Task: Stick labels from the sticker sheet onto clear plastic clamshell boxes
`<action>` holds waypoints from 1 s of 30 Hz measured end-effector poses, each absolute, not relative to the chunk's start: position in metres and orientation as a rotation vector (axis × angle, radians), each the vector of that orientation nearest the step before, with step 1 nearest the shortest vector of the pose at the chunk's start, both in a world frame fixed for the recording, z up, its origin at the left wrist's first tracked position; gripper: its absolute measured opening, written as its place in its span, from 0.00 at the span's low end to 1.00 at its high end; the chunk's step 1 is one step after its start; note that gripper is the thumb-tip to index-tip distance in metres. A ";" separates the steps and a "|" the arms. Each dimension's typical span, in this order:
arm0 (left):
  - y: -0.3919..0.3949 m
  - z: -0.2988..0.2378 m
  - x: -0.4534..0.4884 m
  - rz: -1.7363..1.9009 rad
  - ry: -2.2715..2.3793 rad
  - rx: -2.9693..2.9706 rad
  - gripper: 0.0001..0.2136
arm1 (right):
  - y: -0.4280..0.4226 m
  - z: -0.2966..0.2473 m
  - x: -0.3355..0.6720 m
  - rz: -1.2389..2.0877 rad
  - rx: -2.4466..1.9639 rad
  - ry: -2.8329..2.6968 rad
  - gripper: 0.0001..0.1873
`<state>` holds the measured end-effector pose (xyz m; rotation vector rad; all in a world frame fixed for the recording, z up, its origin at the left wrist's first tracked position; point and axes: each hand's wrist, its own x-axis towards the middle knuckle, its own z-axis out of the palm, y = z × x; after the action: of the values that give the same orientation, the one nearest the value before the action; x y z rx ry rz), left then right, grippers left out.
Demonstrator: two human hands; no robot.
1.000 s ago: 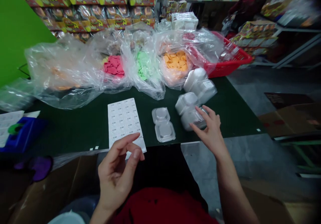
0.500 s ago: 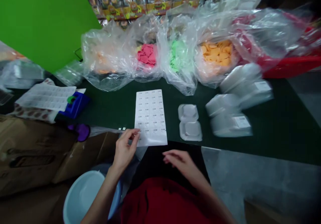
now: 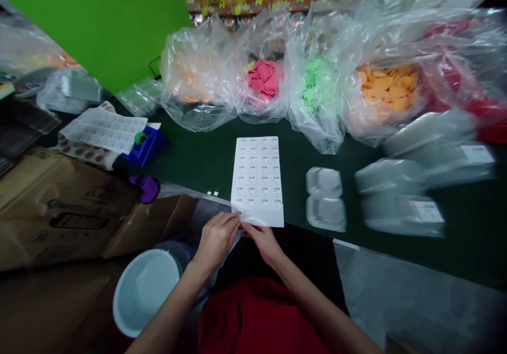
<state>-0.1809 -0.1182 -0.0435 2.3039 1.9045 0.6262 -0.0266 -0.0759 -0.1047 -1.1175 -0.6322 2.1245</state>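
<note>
A white sheet of printed labels lies on the dark green tabletop, its bottom strip blank. At its lower left corner, my left hand is closed in a pinch on the sheet's edge. My right hand meets it there, thumb and fingers pinched at the same corner. Whether a single label is between the fingertips is too small to tell. To the right of the sheet sits an open clear plastic clamshell box, both halves facing up.
Closed clear boxes with white labels stand at the right. Plastic bags of pink pieces, green pieces and orange pieces line the back. A blue tape dispenser, cardboard box and pale blue basin are at the left.
My right hand has moved left and up to join my left hand at the sheet's lower left corner. The camera view has turned left, shifting everything rightward.
</note>
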 end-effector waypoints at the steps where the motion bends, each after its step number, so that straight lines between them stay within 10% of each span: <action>1: -0.117 -0.042 -0.182 0.577 1.901 2.351 0.08 | -0.076 -0.104 -0.027 2.113 -1.118 -0.649 0.24; 23: -0.099 0.000 -0.165 1.129 2.176 2.113 0.05 | -0.075 -0.058 0.005 2.284 -1.036 -0.803 0.26; 30: -0.094 -0.011 -0.148 1.073 2.075 2.165 0.06 | -0.062 -0.013 0.023 1.744 -1.142 -1.297 0.22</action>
<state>-0.1479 -0.0939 -0.0110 2.1653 2.0754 1.0727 0.0233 -0.0619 -0.0130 -1.1425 -1.2970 1.7441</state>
